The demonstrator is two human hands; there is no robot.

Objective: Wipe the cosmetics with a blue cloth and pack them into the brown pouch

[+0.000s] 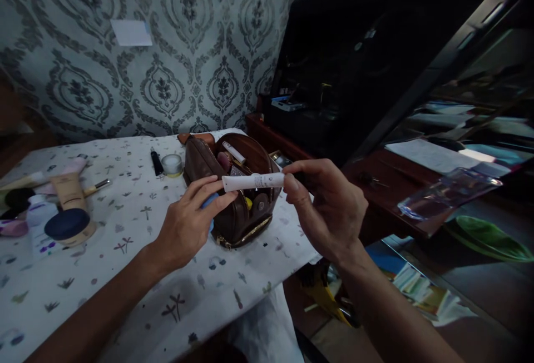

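A slim white squeeze tube with small dark print lies level between my two hands, above a brown cosmetic bag. My left hand pinches the flat end between its fingers; something blue shows under those fingers, its kind unclear. At the capped end, the thumb and index finger of my right hand are closed on the tube. The bag stands unzipped, and inside it are a white tube and other small items. A gold zipper runs along its front.
Left on the patterned tablecloth are a beige tube, a dark-lidded jar and other cosmetics. A small black tube and a clear jar sit behind. A large black screen and a clear plastic case are at right.
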